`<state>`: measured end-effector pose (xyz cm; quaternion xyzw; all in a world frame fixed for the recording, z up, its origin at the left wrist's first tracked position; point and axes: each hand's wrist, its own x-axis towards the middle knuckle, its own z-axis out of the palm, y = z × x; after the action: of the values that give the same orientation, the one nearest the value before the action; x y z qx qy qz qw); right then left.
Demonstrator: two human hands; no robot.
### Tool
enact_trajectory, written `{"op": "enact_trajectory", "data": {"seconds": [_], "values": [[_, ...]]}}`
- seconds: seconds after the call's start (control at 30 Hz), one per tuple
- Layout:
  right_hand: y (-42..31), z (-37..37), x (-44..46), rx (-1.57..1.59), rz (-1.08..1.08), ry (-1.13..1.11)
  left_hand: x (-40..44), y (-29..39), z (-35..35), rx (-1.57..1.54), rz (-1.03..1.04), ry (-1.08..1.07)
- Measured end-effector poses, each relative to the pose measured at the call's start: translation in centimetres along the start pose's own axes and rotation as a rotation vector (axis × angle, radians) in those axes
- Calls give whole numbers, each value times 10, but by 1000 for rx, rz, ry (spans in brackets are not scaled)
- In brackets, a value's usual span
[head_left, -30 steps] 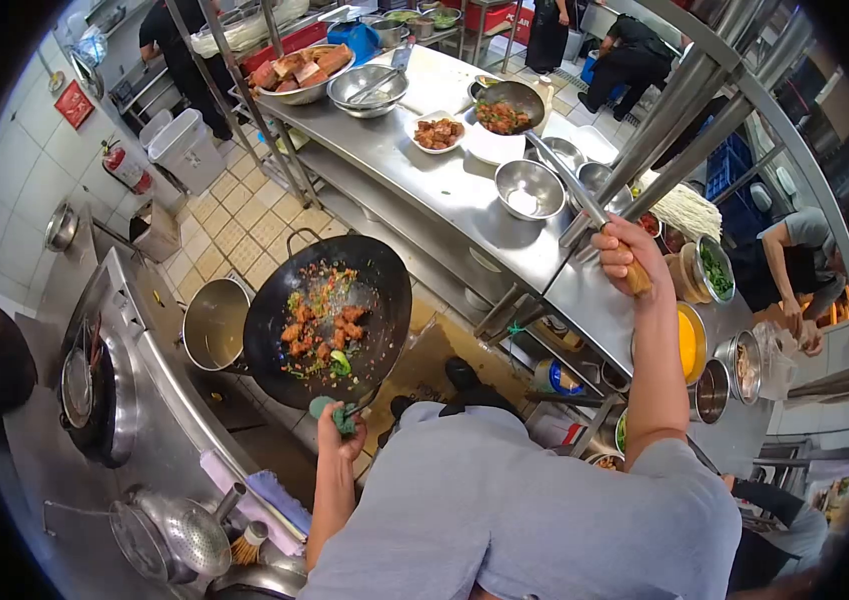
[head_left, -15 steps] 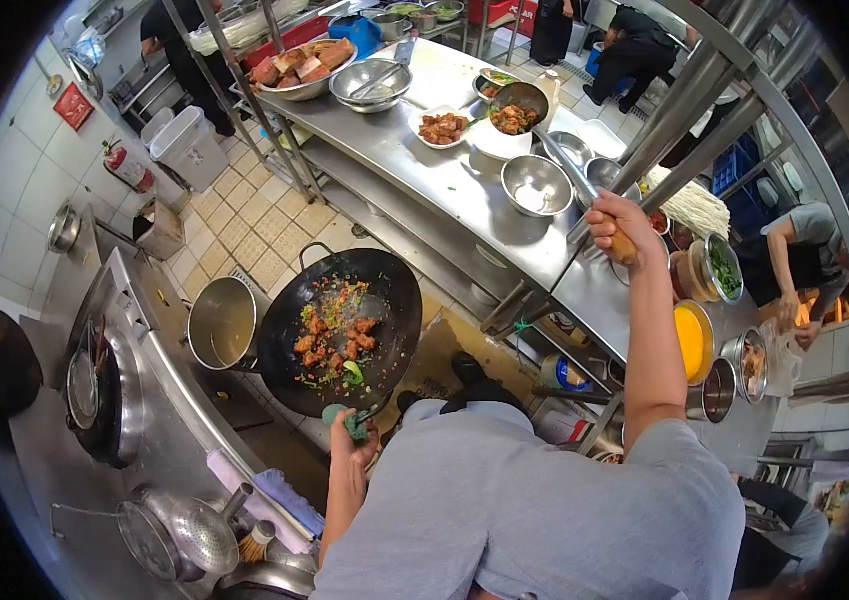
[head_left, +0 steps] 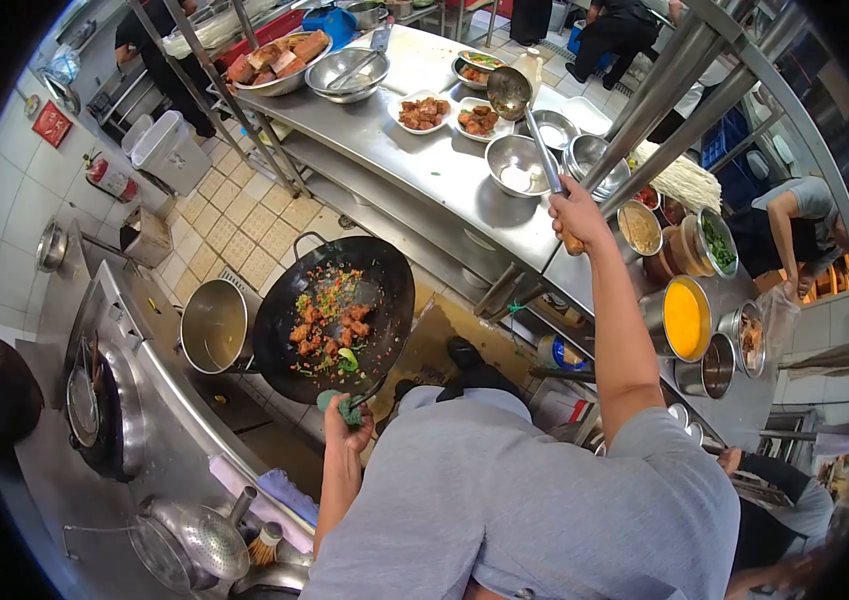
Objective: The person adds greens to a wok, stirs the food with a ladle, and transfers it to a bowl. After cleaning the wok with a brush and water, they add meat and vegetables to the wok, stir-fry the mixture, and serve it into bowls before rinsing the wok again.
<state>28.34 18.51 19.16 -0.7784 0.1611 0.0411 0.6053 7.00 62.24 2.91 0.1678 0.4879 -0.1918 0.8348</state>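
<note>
My left hand (head_left: 347, 430) is closed around the wok's handle with a green cloth (head_left: 327, 401) in the grip. The black wok (head_left: 398, 270) hangs tilted beside the stove, holding browned chunks (head_left: 330, 330), chopped red and green bits and a green piece. My right hand (head_left: 579, 215) grips the wooden handle of a long ladle (head_left: 511, 93), stretched over the steel counter. Its bowl looks nearly emptied, with some residue. Just below the ladle bowl sits a white plate of browned chunks (head_left: 478, 119); a second filled plate (head_left: 424, 113) is to its left.
Metal bowls (head_left: 519, 167) stand near the plates, and a yellow-filled container (head_left: 686, 318) is at right. Steel shelf posts (head_left: 690, 110) rise close to my right arm. A pot (head_left: 216, 325) is left of the wok. Co-workers (head_left: 795, 235) are at right and behind the counter.
The ladle, earlier full of browned chunks, has tipped out its load, and chunks now lie on the plate below. My right hand has shifted slightly left. The wok stays nearly still.
</note>
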Motion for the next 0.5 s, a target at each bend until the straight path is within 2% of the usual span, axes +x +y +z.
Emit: {"op": "enact_trajectory", "data": {"seconds": [0.07,0.13,0.17,0.2,0.23,0.3,0.33,0.43,0.5], "values": [[2,-3,-5,236,23,-44,2,1,6,20,3,-26],[24,-2,-1,15,-40,31,0,0,14,45,54,-7],[35,6,-1,-129,-102,66,15,3,4,4,33,-96],[19,16,-24,-63,-52,75,11,2,8,20,58,-44],[8,20,-43,79,16,17,10,1,11,14,69,-29],[12,28,-77,373,24,-193,17,1,3,63,36,7],[15,36,-92,405,30,-285,5,-1,13,40,56,-14],[17,66,-125,416,177,-278,8,4,16,96,74,-24],[12,79,-125,124,233,-480,5,6,20,180,66,16]]}}
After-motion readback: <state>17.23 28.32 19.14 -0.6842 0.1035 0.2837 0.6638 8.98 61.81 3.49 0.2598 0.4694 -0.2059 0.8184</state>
